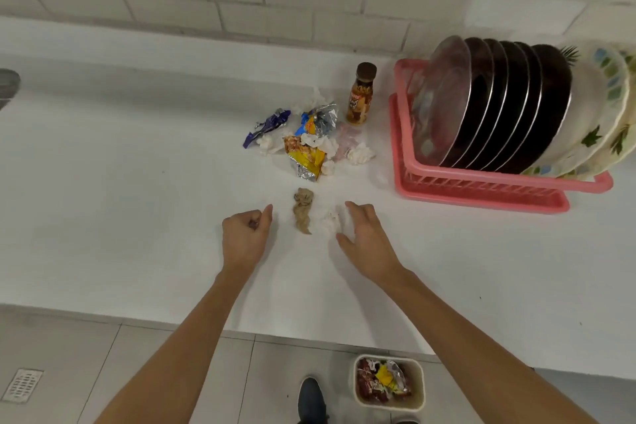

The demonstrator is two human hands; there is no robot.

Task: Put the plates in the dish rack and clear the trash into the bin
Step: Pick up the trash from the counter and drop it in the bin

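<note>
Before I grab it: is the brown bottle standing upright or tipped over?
Upright. The brown bottle stands on its base on the counter, cap uppermost, beside the pink dish rack.

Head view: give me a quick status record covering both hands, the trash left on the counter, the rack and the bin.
left hand: fingers curled, beside the brown paper wad; unclear whether it holds anything
right hand: fingers spread, at a white tissue
counter: still carries the wad, the tissue, a wrapper pile and an upright bottle
dish rack: pink, plates standing on edge in it
bin: on the floor below the counter edge, wrappers inside
</note>
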